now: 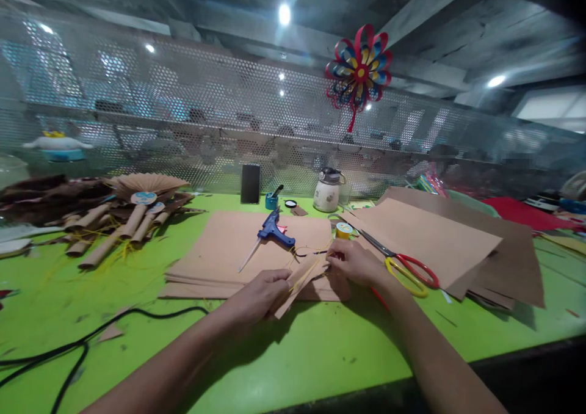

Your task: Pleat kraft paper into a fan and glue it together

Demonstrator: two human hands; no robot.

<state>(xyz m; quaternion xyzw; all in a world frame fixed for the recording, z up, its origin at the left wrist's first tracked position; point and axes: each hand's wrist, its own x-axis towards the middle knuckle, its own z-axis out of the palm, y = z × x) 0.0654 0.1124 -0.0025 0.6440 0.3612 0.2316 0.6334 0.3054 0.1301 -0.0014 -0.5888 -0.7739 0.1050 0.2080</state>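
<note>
Pleated brown kraft-paper strip (300,279) is at desk centre, raised just off the stack of flat brown paper sheets (220,255), slanting from 7 o'clock to 1 o'clock

- left hand (260,295) grip: thumb and fingers pinching the strip's near end, probably to keep the folds packed
- right hand (354,261) grip: fingertips pressed together at the far end, where a thin yellow strand (311,250) runs; can't tell if it nips strand, paper or both
- blue hot-glue gun (274,234) at 11 o'clock of the hands, lying on the stack with its nozzle toward 7 o'clock; the sheets likely double as a drip mat
- red-and-yellow-handled scissors (407,270) at 3 o'clock, just beside the right hand, handles toward the person, so an easy grab
- small yellow spool (343,229) at 12 o'clock, near the right hand
- finished brown paper fans with rolled handles (137,206) at 10 o'clock, well apart on the bright green desk (320,353), likely parked clear of the glue
- black cable (91,341) at 8 o'clock
</note>
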